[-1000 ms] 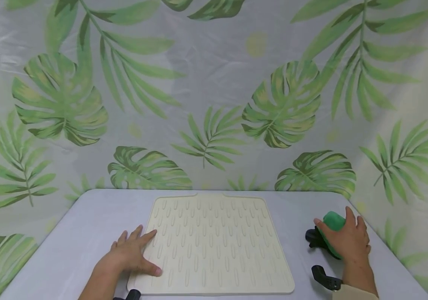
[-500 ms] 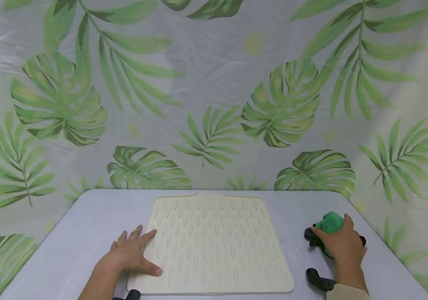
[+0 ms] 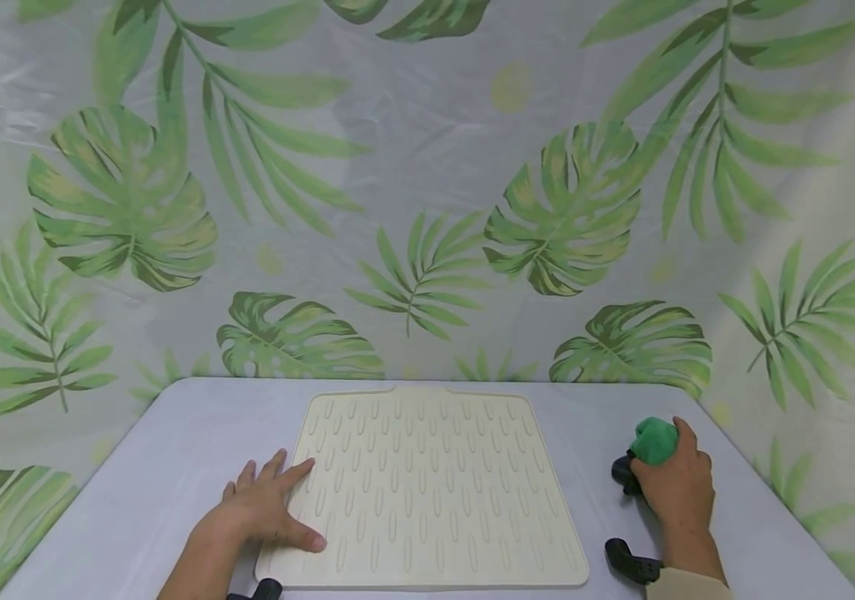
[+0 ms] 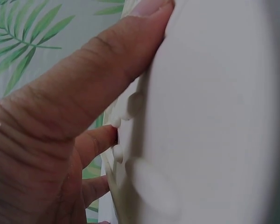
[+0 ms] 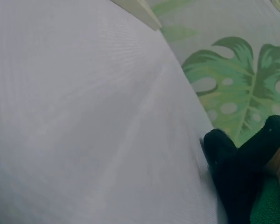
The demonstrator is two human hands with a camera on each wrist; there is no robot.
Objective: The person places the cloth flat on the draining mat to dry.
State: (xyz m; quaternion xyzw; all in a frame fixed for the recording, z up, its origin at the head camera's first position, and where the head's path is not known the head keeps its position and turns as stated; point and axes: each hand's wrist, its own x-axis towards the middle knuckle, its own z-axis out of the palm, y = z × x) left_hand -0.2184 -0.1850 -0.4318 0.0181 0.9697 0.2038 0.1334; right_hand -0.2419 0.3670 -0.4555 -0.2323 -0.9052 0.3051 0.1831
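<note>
A ribbed cream-coloured mat or board (image 3: pixel 435 483) lies flat in the middle of the white table. Spread over its left edge is my left hand (image 3: pixel 255 508), its thumb and forefinger on the surface. In the left wrist view the thumb (image 4: pixel 93 70) presses along the board's face. At the right of the table my right hand (image 3: pixel 675 483) grips a bunched green cloth (image 3: pixel 654 440). Against the cloth is a black object (image 3: pixel 625 475) with a forked, rounded end, also visible in the right wrist view; the hand hides the rest, and I cannot tell its kind.
The white table (image 3: pixel 225 417) has its far edge against a leaf-patterned curtain (image 3: pixel 427 167). Black wrist-worn devices show beside both wrists, the right one (image 3: pixel 632 562) over the table and the left one (image 3: pixel 266 589) at the bottom edge.
My right hand has shifted left and turned with the green cloth, which is now more bunched; the black object's right end has gone out of sight. My left hand and the board have stayed put.
</note>
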